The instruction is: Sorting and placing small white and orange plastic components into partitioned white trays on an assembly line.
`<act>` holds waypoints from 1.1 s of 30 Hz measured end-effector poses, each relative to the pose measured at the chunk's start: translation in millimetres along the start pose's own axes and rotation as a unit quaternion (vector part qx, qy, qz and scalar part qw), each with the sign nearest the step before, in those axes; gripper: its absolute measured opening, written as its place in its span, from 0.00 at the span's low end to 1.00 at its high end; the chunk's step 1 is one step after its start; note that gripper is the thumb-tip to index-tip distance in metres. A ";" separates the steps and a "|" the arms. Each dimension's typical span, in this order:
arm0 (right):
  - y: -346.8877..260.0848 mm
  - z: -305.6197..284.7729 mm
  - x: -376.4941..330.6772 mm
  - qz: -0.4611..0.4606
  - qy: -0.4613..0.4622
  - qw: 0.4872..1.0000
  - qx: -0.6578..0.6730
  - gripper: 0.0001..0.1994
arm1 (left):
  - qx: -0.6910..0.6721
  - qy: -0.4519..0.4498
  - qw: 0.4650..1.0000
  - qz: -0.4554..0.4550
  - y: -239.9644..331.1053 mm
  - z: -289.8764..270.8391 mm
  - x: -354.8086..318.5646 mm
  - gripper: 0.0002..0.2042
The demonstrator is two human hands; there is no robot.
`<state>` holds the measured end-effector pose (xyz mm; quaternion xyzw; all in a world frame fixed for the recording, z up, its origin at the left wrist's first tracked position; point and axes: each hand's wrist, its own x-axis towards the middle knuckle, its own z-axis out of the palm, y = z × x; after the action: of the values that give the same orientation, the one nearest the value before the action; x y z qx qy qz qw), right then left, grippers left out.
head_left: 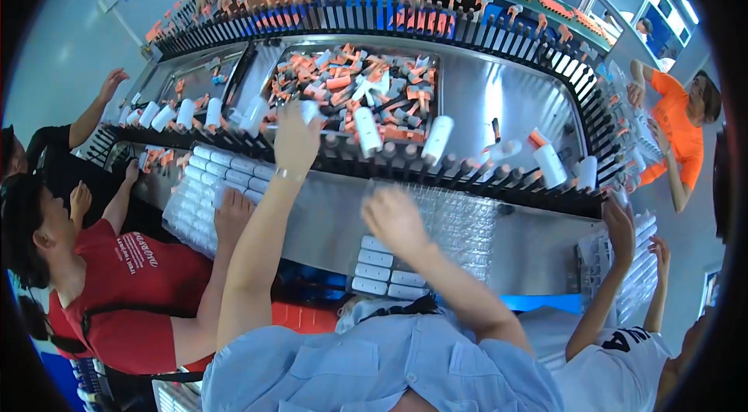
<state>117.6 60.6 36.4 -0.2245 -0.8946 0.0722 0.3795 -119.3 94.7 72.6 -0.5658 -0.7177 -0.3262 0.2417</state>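
My left hand (298,135) reaches up to the row of black pegs, its fingers closed round a white cylindrical housing (309,111). Similar white cylinders stand on the pegs to either side, one white cylinder (367,132) just right of that hand. My right hand (393,217) is lower, over a clear plastic tray (460,233); it is smeared by motion, and its fingers and anything in them cannot be made out. Below it, several white oblong pieces (375,258) lie in rows in the tray's near left part.
Beyond the pegs, a metal bin (438,93) holds a heap of orange, grey and black parts. At left, a person in red works by a filled tray (191,206); at right, a person in white handles clear trays (635,272). Others stand across the peg conveyor (499,42).
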 end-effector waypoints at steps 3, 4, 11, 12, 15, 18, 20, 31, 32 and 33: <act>16.9 37.1 -79.0 0.093 -0.318 0.942 -0.061 0.08 | -0.017 0.111 0.993 -0.033 49.6 -37.7 -42.2 0.17; 17.1 40.2 -89.7 0.072 -0.310 0.946 -0.069 0.09 | -0.138 0.032 0.989 -0.048 56.6 -48.0 -72.7 0.13; 10.5 38.7 -93.8 0.053 -0.290 0.953 -0.065 0.11 | -0.271 -0.334 0.891 0.144 67.6 -49.6 -223.5 0.12; 13.8 31.5 -95.3 0.091 -0.272 0.958 -0.003 0.11 | -0.260 -0.341 0.890 0.156 67.5 -41.3 -229.4 0.12; 21.1 -13.3 -87.0 0.233 -0.189 0.940 0.162 0.15 | -0.226 -0.348 0.895 0.166 65.2 -20.4 -232.5 0.13; 27.1 -64.1 -57.1 0.380 -0.123 0.898 0.187 0.17 | -0.210 -0.415 0.856 0.225 77.7 -27.3 -200.0 0.13; 20.9 -80.8 -23.3 0.367 -0.038 0.905 0.213 0.19 | -0.193 -0.439 0.847 0.229 75.0 -25.2 -192.0 0.13; 30.7 7.4 125.1 0.341 0.043 0.928 0.142 0.20 | -0.243 -0.383 0.869 0.199 71.3 -10.9 -221.4 0.16; 25.1 14.6 142.9 0.339 -0.022 0.934 0.115 0.20 | -0.260 -0.361 0.880 0.169 67.6 -9.7 -222.8 0.15; 17.9 22.1 160.4 0.337 -0.086 0.934 0.086 0.20 | -0.260 -0.362 0.878 0.176 63.3 -10.5 -225.5 0.15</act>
<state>10.0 150.7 119.3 -0.4725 -0.7860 0.2913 0.2723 -3.4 -51.4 -69.5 -0.8035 -0.5335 -0.2256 -0.1371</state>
